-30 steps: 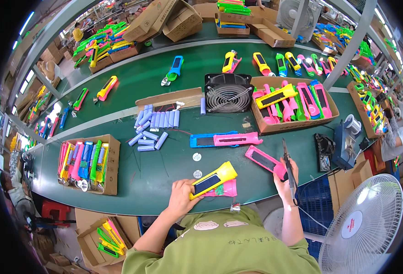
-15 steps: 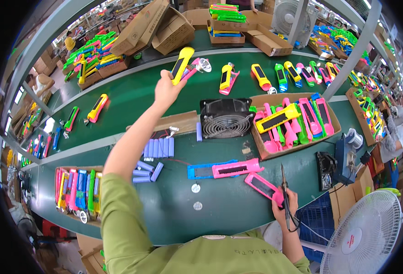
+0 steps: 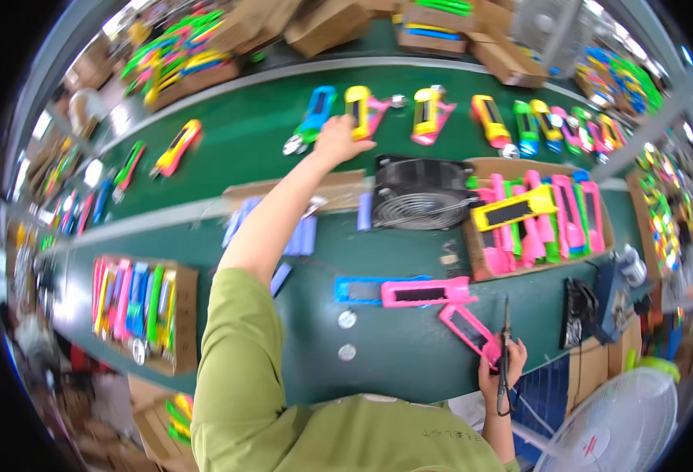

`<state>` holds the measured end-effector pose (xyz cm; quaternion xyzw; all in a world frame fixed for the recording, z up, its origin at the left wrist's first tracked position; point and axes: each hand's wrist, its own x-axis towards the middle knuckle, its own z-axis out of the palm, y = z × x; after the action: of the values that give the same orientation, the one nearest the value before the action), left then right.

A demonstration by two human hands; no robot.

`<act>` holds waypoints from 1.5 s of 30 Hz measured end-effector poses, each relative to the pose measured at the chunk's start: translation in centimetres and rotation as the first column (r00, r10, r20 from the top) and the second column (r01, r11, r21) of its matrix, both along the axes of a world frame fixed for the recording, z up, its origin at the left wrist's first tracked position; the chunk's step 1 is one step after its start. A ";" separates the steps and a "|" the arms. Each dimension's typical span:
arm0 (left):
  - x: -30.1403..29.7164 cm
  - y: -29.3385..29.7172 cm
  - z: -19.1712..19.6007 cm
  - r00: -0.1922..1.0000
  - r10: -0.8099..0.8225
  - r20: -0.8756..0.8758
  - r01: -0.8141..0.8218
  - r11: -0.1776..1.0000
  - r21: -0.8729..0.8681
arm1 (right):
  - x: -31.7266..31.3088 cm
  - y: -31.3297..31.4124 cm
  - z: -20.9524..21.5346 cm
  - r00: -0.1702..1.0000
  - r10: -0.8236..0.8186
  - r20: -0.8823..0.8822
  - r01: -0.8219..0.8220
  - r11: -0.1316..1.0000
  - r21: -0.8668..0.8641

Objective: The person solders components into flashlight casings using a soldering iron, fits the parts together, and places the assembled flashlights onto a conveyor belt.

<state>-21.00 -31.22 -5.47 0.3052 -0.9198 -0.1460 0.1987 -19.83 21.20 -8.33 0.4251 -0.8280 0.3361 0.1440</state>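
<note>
My left hand [image 3: 340, 143] is stretched over the green conveyor belt, thumb spread away from the fingers, with nothing visible in its grasp. Right beside its fingers lies a yellow-and-pink plastic light [image 3: 358, 112] with a dark panel and a loose round reflector. On the hand's other side is a blue-and-green light [image 3: 316, 115]. My right hand [image 3: 511, 363], at the near edge of the bench, grips a soldering iron [image 3: 506, 338] pointing up, together with a pink plastic housing [image 3: 469, 330]. A second pink housing [image 3: 425, 293] overlaps a blue housing [image 3: 357, 290] on the bench.
A black fan [image 3: 421, 193] stands beside a carton [image 3: 484, 267] of pink, green and yellow housings. Purple cylindrical cells [image 3: 303, 236] lie partly behind my left arm. Another carton [image 3: 185, 315] sits at left; a soldering station [image 3: 610, 295] and white fan [image 3: 613, 425] are at right.
My left hand has let go of the yellow-and-pink light, which now lies on the belt. The blue-and-green light has come into sight beside it. The view has shifted; my right hand keeps its hold.
</note>
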 end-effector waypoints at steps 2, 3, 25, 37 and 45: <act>3.6 2.5 2.4 0.973 -0.202 -0.112 0.183 0.970 -0.162 | 0.7 0.3 -0.1 0.984 0.017 0.177 0.003 0.993 -0.115; 5.5 4.5 4.4 0.959 -0.256 -0.122 0.249 0.966 -0.068 | 0.8 0.7 -0.4 0.989 0.012 0.150 0.006 0.993 -0.120; 47.0 0.2 -1.5 0.825 0.532 0.188 -0.411 0.795 -0.447 | 1.2 1.0 0.2 0.975 0.204 -0.086 -0.211 0.974 -0.085; 42.7 4.6 5.9 0.817 0.511 0.267 -0.412 0.841 -0.351 | 2.3 2.8 0.4 0.976 0.210 0.049 -0.198 0.962 -0.187; 43.3 4.2 8.6 0.765 0.366 0.531 -0.359 0.925 -0.120 | 3.1 2.5 -0.1 0.983 0.182 -0.002 -0.181 0.975 -0.130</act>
<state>22.34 -26.98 3.08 0.5044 -0.8623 -0.0071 -0.0443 -16.74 23.66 -8.45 0.4871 -0.7628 0.4030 0.1361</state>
